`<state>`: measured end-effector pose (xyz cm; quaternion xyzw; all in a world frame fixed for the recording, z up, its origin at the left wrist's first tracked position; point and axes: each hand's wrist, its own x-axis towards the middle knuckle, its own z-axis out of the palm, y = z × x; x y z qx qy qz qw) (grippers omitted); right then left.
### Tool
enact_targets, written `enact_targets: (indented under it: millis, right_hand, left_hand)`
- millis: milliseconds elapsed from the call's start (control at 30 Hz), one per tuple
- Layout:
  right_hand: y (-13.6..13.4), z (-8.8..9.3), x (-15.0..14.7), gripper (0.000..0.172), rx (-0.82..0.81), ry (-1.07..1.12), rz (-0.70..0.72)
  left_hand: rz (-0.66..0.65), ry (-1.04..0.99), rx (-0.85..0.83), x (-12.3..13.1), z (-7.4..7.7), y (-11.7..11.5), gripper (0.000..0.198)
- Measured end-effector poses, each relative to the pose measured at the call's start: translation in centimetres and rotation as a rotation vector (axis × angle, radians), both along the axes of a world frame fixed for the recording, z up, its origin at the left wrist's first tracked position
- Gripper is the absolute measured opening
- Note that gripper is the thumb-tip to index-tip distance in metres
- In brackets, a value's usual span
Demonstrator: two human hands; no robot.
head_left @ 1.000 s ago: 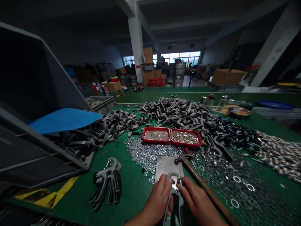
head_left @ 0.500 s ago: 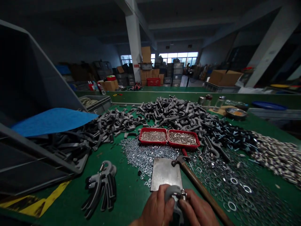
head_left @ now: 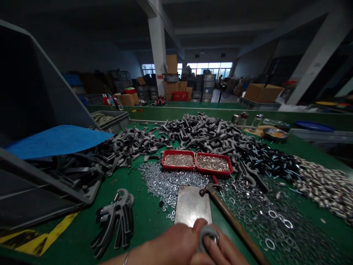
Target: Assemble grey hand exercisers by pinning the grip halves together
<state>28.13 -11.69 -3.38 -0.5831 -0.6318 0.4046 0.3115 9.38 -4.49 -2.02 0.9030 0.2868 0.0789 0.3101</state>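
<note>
At the bottom centre, my left hand (head_left: pixel 179 241) is closed on a grey clamp part (head_left: pixel 203 235) with a curved end. My right hand (head_left: pixel 226 248) grips the same part from the right, its fingers at the curve, where a bit of shiny metal shows. The lower portion of the part is hidden by my hands. Just beyond them lies a square metal plate (head_left: pixel 193 206). A claw hammer (head_left: pixel 234 221) with a wooden handle rests right of the plate. Several grey and black clamps (head_left: pixel 117 221) lie grouped at the left, one with a spring.
Two red trays (head_left: pixel 178 168) of small metal pieces stand beyond loose nuts (head_left: pixel 160 184). A large heap of grey parts (head_left: pixel 204 132) lies behind. Washers (head_left: pixel 270 244) and pale cylinders (head_left: pixel 325 187) spread right. A grey crate (head_left: pixel 41 206) with a blue sheet (head_left: pixel 60 141) stands left.
My left hand has turned over and moved further across the clamp part, so more of the wrist shows. The part has turned in my hands. The view has shifted slightly.
</note>
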Motion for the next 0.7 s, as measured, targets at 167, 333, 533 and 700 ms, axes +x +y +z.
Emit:
enact_targets:
  millis: [167, 333, 533, 700]
  right_hand:
    - [11.1, 1.7, 5.6, 0.026, 0.284, -0.402, 0.007]
    - [19.4, 2.2, 11.7, 0.023, 0.360, -0.650, -0.142]
    - [24.7, 0.2, 11.1, 0.015, 0.362, -0.827, -0.121]
    - [25.9, -1.1, 10.9, 0.009, 0.386, -0.830, -0.088]
  left_hand:
    - [0.017, 0.319, 0.260, 1.8, 1.6, 7.7, 0.053]
    - [0.046, 0.401, 0.406, 3.9, 2.5, 13.5, 0.036]
    - [0.077, 0.302, 0.529, 10.1, 3.5, 20.8, 0.022]
    - [0.088, 0.264, 0.546, 13.8, 0.8, 24.2, 0.019]
